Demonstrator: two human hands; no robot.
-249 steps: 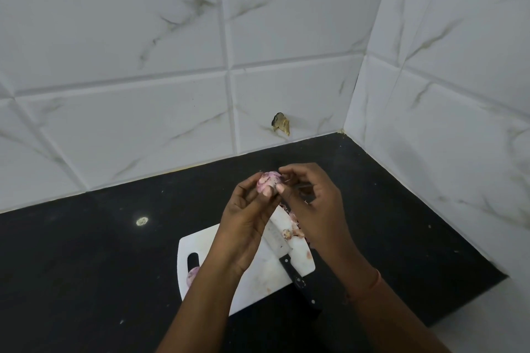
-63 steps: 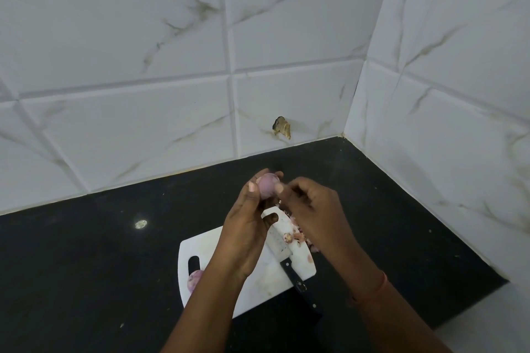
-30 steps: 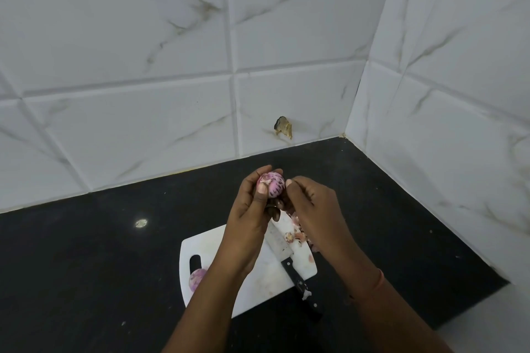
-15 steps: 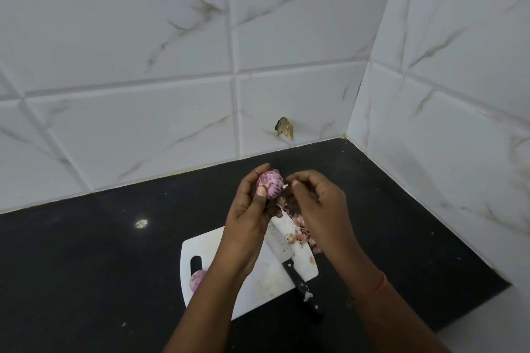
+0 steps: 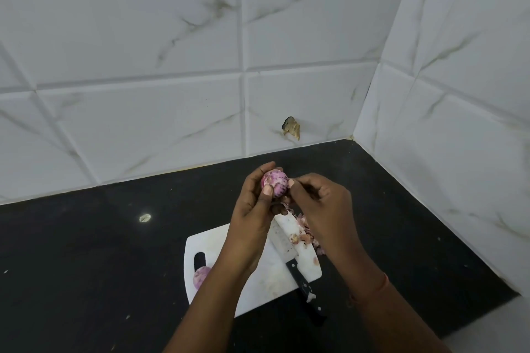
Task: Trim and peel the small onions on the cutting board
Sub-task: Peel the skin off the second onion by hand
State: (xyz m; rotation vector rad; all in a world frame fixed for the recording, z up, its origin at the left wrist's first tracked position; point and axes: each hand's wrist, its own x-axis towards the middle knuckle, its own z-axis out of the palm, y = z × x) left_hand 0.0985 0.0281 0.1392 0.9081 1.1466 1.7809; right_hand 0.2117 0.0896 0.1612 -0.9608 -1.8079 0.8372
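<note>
1. Far left on the black counter (image 5: 86, 266) there is only a small pale spot (image 5: 145, 218); I cannot tell what it is.
2. The white cutting board (image 5: 258, 281) lies below the hands. 1 small onion (image 5: 200, 276) rests by its handle slot, half hidden behind the left forearm, so I cannot say whether it is peeled.
3. The left hand (image 5: 252, 209) holds a second onion (image 5: 274, 183) up above the board, its grip curled round it with the thumb across the front.
4. The right hand (image 5: 321, 203) has a narrow grip, fingertips pinching at the onion's right side. This looks like the peeling step; next it needs to pull the skin away and drop it.
5. A knife (image 5: 289, 249) lies on the board, with peelings (image 5: 307, 235) beside it, partly covered by the right hand.
</note>
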